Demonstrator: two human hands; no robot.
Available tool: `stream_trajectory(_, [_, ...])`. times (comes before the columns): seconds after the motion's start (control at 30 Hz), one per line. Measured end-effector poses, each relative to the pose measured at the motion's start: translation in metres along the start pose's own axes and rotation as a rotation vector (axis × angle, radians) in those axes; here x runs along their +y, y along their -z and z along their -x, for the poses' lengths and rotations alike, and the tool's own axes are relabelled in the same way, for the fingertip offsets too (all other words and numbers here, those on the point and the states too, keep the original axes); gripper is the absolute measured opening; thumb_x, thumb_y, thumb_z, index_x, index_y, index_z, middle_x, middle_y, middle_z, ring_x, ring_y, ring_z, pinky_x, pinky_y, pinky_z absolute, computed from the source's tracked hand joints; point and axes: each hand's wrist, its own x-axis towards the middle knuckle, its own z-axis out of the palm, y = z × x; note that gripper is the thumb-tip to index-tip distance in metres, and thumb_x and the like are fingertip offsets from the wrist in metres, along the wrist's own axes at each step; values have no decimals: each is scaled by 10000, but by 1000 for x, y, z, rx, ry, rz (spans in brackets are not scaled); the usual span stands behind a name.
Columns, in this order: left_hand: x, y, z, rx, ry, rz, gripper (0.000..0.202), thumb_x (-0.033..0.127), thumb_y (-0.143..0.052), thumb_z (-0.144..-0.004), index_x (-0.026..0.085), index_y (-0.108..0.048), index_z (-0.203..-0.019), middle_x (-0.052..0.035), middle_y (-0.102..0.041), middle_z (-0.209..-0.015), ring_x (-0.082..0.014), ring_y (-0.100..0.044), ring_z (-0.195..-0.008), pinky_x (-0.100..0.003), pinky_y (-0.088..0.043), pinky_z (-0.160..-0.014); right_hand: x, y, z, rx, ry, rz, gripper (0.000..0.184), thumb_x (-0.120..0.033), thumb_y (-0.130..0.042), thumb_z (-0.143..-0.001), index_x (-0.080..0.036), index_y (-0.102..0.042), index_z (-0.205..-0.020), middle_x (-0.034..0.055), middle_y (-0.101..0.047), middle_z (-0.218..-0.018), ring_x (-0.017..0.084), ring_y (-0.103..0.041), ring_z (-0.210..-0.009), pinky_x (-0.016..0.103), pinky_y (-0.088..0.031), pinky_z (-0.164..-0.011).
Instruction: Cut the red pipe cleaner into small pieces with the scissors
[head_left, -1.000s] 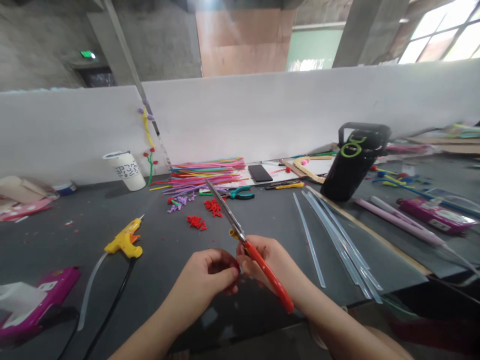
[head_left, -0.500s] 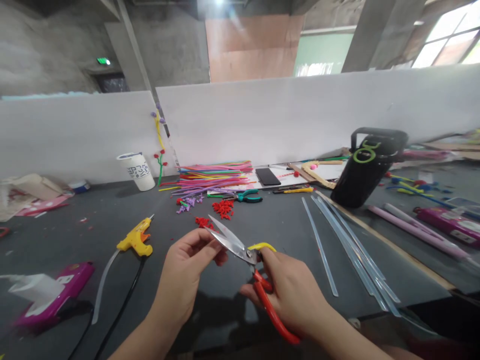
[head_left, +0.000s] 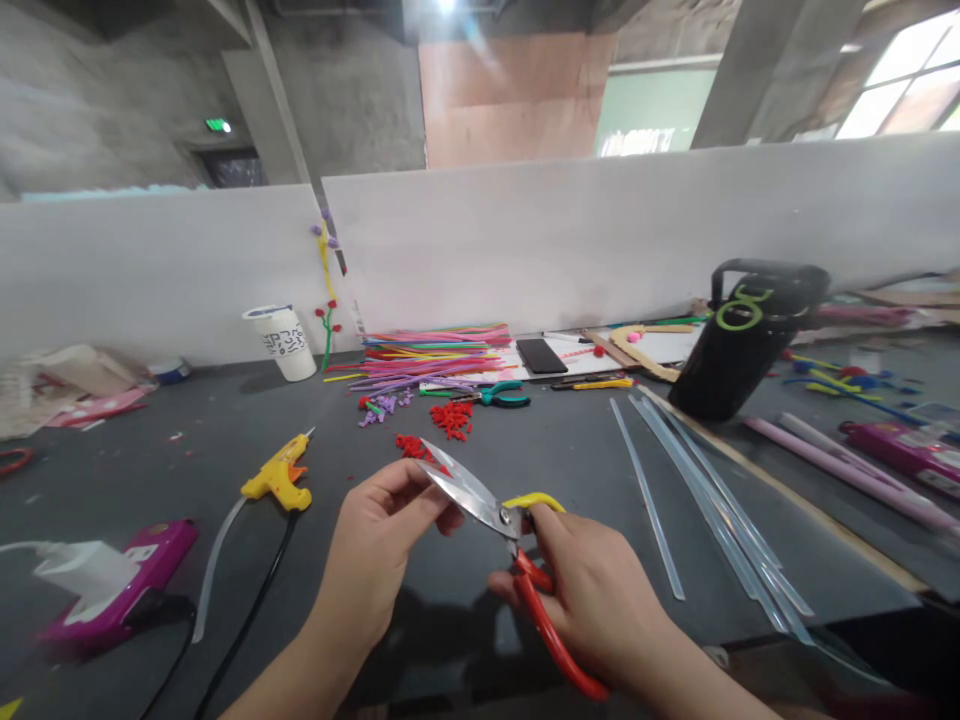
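My right hand grips a pair of scissors with red and yellow handles. The blades stand a little apart and point left and away from me. At their tips, my left hand has thumb and forefinger pinched together. Whatever sits in that pinch is too small or too hidden to make out. Just beyond the blades lie small heaps of red snippets and purple snippets. Behind them is a stack of coloured pipe cleaners, with teal-handled pliers near it.
A yellow glue gun lies left, its black cord running forward beside a magenta power strip. Clear glue sticks lie right. A black bottle, a phone and a white cup are farther back.
The whole view has shifted slightly, so things appear a little farther right. The scissor tips look slightly closer together. Both hands keep nearly the same pose.
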Motion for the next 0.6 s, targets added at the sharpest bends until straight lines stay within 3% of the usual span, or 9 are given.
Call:
stream_trajectory(0.17, [1,-1,0,12,4,4,56,190,-592,-703,148,-628,-708,5,-599,-617,-97,-497,-558,-209,-393,-554,0,0,-1,18,6,33,328,-513,-453,-734,-187,-464,-759,41,-589,-661,191,-534,-571,259,-278,-496])
stream_trajectory(0.43, [0,0,-5,-9,-4,57,63,186,-594,-689,140,-621,-656,8,-592,-588,-96,-497,-537,-212,-394,-552,-1,-5,-2,39,-1,3,396,-570,-471,-700,-185,-486,-790,35,-592,-670,189,-540,-600,251,-281,-518])
stream_trajectory(0.6, [-3,5,-11,43,-5,132,70,193,-617,-662,123,-607,-664,1,-592,-594,-102,-520,-537,-221,-415,-555,-5,-4,-7,82,-13,14,384,-539,-462,-723,-173,-502,-832,34,-598,-678,179,-540,-594,243,-277,-513])
